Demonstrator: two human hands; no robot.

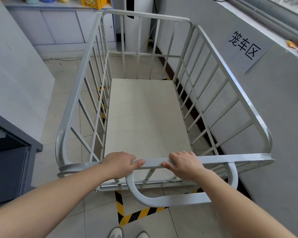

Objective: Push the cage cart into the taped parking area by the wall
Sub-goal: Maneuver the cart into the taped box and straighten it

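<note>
The white metal cage cart (234,86) with barred sides and a pale flat deck stands in front of me, its right side close along the grey wall. My left hand (120,164) and my right hand (186,163) both grip the cart's near top rail, thumbs underneath. Yellow-and-black floor tape (136,215) marks a corner just behind the cart's near end, and another strip shows through the left bars. The cart's base sits inside these tape lines. A paper sign (243,46) with black characters hangs on the wall beside the cart.
A dark grey cabinet (9,152) stands at my left. White cupboards (58,30) with a yellow crate (91,2) on top line the far wall. A white partition stands on the left. My shoes (127,233) are on the tiled floor below the handle loop.
</note>
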